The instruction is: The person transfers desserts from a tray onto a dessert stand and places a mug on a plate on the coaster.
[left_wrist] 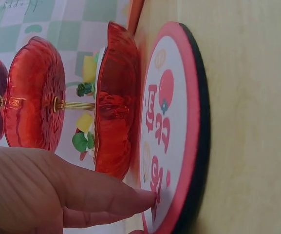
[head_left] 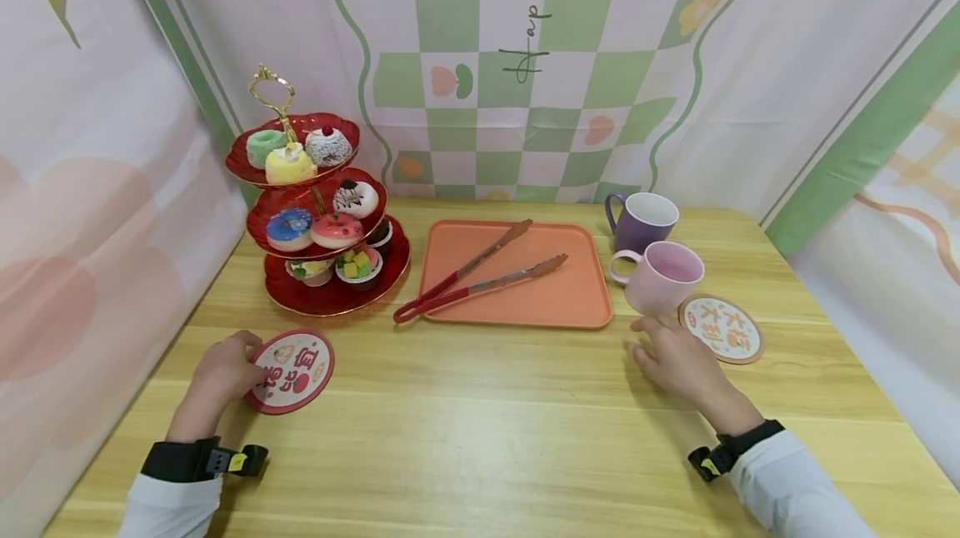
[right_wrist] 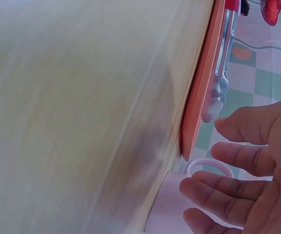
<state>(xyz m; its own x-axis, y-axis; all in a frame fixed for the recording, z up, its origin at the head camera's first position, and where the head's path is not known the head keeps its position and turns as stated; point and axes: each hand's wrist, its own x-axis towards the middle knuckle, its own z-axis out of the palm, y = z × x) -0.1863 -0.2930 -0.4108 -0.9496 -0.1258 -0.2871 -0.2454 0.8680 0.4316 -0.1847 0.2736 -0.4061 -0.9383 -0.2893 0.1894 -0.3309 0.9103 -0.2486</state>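
Observation:
At the left, my left hand (head_left: 225, 370) grips the left side of a round red-rimmed coaster (head_left: 302, 378), its thumb (left_wrist: 142, 199) over the printed face. The coaster lies low at the tabletop; part of its left side is hidden by the hand. My right hand (head_left: 678, 359) hovers with loosely bent fingers just in front of a pink mug (head_left: 660, 281), holding nothing. In the right wrist view the fingers overlap the pink mug (right_wrist: 167, 207). An orange-rimmed coaster (head_left: 723, 328) lies flat to the right of that hand.
A three-tier red stand (head_left: 330, 298) with toy cakes and donuts rises at the back left. Red-handled tongs (head_left: 442, 301) lie across an orange tray (head_left: 525, 301) in the middle. Behind the pink mug stands a purple mug (head_left: 641, 230). A patterned cloth (head_left: 510, 138) hangs behind the table.

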